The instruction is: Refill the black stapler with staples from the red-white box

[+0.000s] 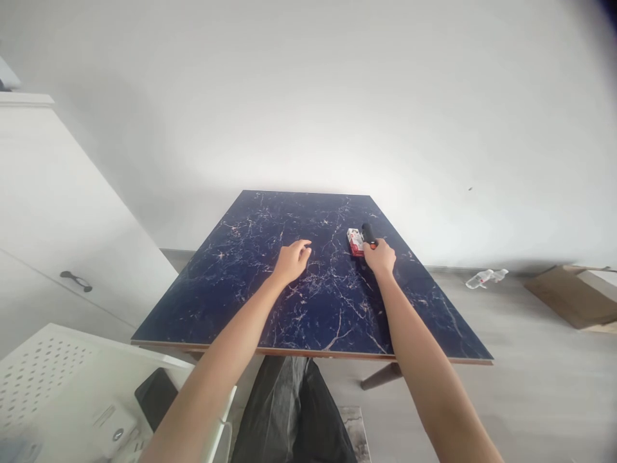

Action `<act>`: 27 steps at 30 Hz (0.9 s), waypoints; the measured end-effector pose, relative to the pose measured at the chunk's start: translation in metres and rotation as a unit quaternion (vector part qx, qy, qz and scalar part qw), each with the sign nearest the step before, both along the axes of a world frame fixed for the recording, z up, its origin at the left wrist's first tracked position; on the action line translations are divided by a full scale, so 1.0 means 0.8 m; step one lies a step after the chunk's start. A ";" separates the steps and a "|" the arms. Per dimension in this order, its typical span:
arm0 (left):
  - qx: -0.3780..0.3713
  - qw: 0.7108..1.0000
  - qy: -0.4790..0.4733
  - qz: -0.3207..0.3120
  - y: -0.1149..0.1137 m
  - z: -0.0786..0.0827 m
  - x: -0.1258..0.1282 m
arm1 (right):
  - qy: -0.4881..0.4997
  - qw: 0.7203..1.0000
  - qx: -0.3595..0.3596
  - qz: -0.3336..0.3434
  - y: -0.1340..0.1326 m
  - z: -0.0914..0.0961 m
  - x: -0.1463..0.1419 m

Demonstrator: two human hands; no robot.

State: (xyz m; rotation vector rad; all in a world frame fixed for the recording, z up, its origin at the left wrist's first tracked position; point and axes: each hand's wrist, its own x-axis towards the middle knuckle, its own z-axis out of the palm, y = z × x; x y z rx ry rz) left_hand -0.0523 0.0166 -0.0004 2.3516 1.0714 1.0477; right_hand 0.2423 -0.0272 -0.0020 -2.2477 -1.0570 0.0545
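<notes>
On the right part of the dark blue marbled table (231, 289), my right hand (380, 257) is closed around the lower end of a black cylindrical object (368, 233) with a small orange-red part by the fingers. Its exact kind cannot be made out. Just left of it is a small red and white box (355, 242), close against the cylinder; whether my fingers also touch the box is hidden. My left hand (292, 259) is over the middle of the table, fingers loosely bent and thumb apart, with nothing in it.
A pale wall (308, 116) stands behind the table. To the left are a white cabinet (58, 212) and a white perforated bin (48, 366) with a dark phone-like slab (157, 397). Clear plastic bottles (482, 278) and a cardboard box (569, 296) lie on the floor at right.
</notes>
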 end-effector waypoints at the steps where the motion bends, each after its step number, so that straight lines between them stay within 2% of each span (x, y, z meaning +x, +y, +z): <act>1: 0.001 1.000 0.004 0.012 0.008 0.000 -0.022 | 0.006 1.000 0.008 0.012 0.002 0.000 -0.010; 3: -0.008 0.996 -0.007 0.089 0.026 0.000 -0.075 | 0.018 0.999 0.028 0.039 0.007 0.000 -0.034; 5: -0.048 0.965 -0.049 0.254 0.046 0.001 -0.130 | 0.036 0.996 0.038 0.066 0.013 0.001 -0.060; 6: -0.056 0.947 -0.064 0.310 0.055 0.002 -0.154 | 0.047 0.995 0.037 0.080 0.016 0.001 -0.074; 9: -0.070 0.910 -0.093 0.399 0.071 0.002 -0.201 | 0.077 0.989 0.032 0.118 0.029 0.006 -0.125; 11: -0.079 0.901 -0.103 0.414 0.075 0.000 -0.211 | 0.091 0.984 0.032 0.148 0.040 0.011 -0.165; 16: -0.085 0.900 -0.106 0.414 0.073 -0.008 -0.207 | 0.110 0.965 0.010 0.239 0.065 0.023 -0.282; 21: -0.074 0.902 -0.095 0.416 0.074 -0.010 -0.213 | 0.078 0.941 0.009 0.329 0.074 0.030 -0.389; 24: -0.066 0.913 -0.070 0.395 0.076 -0.008 -0.215 | 0.068 0.925 0.021 0.374 0.071 0.026 -0.414; 27: -0.057 0.923 -0.038 0.380 0.076 -0.007 -0.210 | 0.062 0.909 0.037 0.410 0.066 0.016 -0.404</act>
